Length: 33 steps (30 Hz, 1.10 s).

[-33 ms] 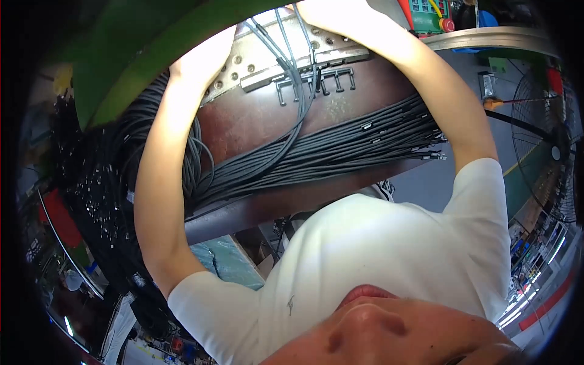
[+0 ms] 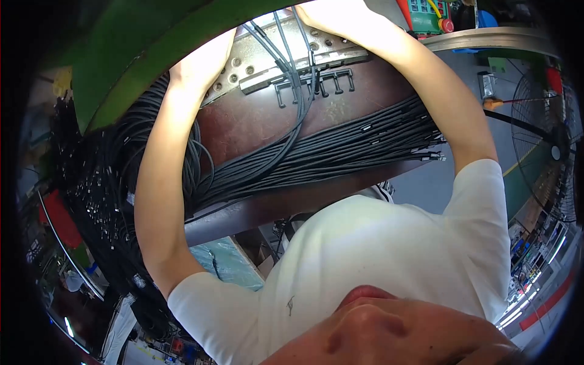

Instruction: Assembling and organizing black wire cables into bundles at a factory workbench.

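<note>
Both hands are up at the drilled metal plate point(image 2: 242, 53). L hand point(image 2: 210, 58) is over the plate's left part, R hand point(image 2: 334, 13) over its far right part. Fingers run out of view & glare washes out the rest, so can't tell if either is open, closed or gripping smth.

A few loose cables point(image 2: 300, 112) cross the plate betw. the hands; their far ends are out of sight. On the plate's near side they hang slack, then curve left & appear to join the big cable bundle point(image 2: 340, 143), which lies on the table point(image 2: 234, 125). A metal bar point(image 2: 258, 83) runs along the plate's near edge; just nearer than that is a black comb-shaped piece point(image 2: 323, 88), w/ cables passing over it. Green machine frame point(image 2: 103, 79) arcs past the plate's left.

Step in hand, prob.: placing or steadying cable ends at the plate's far part; contact pt hidden, so not certain. Next move would call for steady hands, ends lined up, fingers clear of any moving part, & enough slack on the plate's near side so nothing snags on the comb piece.
</note>
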### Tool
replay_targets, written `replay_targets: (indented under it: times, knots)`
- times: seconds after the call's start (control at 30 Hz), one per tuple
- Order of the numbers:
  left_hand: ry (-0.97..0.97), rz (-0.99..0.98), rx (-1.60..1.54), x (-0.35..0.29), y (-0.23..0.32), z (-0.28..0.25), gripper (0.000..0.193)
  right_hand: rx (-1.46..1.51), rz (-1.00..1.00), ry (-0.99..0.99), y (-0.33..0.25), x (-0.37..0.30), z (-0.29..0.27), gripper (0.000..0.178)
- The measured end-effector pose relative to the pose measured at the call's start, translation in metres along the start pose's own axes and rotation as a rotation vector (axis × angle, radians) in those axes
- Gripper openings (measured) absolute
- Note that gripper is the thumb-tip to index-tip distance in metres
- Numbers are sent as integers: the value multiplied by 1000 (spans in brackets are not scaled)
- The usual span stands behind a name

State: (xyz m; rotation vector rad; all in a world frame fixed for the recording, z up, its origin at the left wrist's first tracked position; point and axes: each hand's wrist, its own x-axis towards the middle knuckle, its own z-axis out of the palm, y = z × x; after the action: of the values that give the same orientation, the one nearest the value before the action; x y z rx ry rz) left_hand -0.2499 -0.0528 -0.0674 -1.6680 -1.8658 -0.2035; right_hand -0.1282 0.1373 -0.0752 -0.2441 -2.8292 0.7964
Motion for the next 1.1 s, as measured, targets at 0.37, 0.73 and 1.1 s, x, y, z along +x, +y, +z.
replay_targets:
  times: [0.37,0.73,1.1]
  knots:
    - [-70,71,-23,2,-2,15,36,40,123,1,12,-8,-13,32]
    - [-86,-73,40,6,-1,4,34,96,234,-21,16,-23,-21,35]
    - [-668,-746,-1395,-87,74,-164,43,273,98,640,7,-258,-67,25]
